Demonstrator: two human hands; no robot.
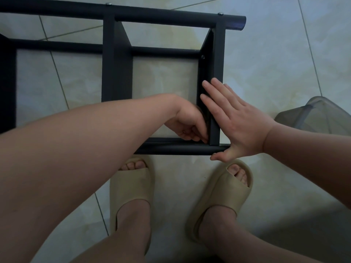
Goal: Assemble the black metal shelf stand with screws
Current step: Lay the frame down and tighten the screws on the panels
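Observation:
The black metal shelf stand (116, 59) stands on the tiled floor below me, its round tubes and flat cross bars seen from above. Silver screw heads (220, 13) show on the far tube, and a dark screw (202, 57) sits in the right cross bar. My left hand (190, 122) reaches inside the frame, its fingertips pinched together at the corner where the right cross bar meets the near tube (176, 149); whatever small thing they hold is hidden. My right hand (233, 120) lies flat with straight fingers against the outer side of that bar, thumb under the near tube's end.
My feet in beige slippers (133, 188) stand right in front of the near tube. A translucent grey plastic container (319, 114) sits on the floor at the right edge. Pale floor tiles (275, 59) surround the stand.

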